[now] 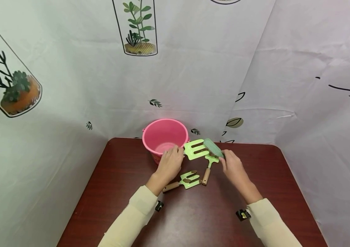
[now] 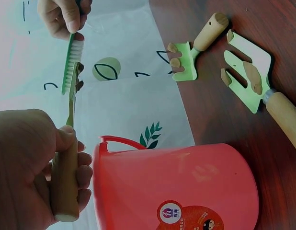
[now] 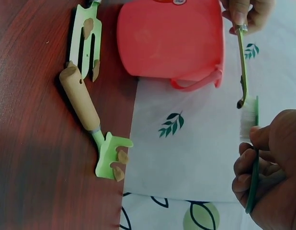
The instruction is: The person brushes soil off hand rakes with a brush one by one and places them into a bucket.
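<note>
My left hand (image 1: 171, 161) grips the wooden handle (image 2: 65, 187) of a light green garden fork (image 1: 195, 149), held up at the right side of a pink bucket (image 1: 166, 137). Brown lumps cling to the fork's far face in the left wrist view. In my right hand (image 1: 234, 169) is a green scrub brush (image 1: 213, 147), its white bristles (image 3: 247, 122) against or very close to the fork's tines. Below on the table lie a second garden fork (image 1: 190, 179) and a small hand rake (image 1: 209, 166), both wooden-handled with brown lumps on their tines.
The bucket stands near the back edge of the dark red-brown table (image 1: 212, 212). A white printed cloth (image 1: 193, 85) hangs behind and along the sides. Both tools on the table lie between my forearms, in front of and to the right of the bucket.
</note>
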Demonstrator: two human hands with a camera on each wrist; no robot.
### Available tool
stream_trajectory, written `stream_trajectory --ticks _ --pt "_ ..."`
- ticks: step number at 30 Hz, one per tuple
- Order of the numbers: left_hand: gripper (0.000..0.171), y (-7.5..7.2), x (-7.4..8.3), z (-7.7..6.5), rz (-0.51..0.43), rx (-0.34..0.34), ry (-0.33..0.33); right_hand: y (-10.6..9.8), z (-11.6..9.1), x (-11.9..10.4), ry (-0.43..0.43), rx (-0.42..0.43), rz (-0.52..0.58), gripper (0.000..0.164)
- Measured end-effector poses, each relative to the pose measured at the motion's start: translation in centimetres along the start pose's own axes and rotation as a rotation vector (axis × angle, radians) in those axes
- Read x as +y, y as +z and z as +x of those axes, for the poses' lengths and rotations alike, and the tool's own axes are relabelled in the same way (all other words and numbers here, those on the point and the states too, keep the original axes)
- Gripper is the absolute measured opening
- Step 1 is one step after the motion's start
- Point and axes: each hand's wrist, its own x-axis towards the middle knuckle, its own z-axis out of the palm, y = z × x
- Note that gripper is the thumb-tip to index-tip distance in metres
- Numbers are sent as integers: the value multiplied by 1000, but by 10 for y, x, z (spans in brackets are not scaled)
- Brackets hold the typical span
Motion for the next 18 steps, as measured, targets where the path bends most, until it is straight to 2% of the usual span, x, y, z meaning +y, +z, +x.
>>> stream_trajectory --ticks 8,14,18 --pt "16 -2 0 -1 -33 -20 -11 -3 0 9 -8 50 -8 20" --pt "17 -2 -1 -1 -31 7 -14 -7 0 12 -35 99 -13 20" --pt "17 -1 -1 0 -27 13 -18 -10 1 8 -55 98 -7 21"
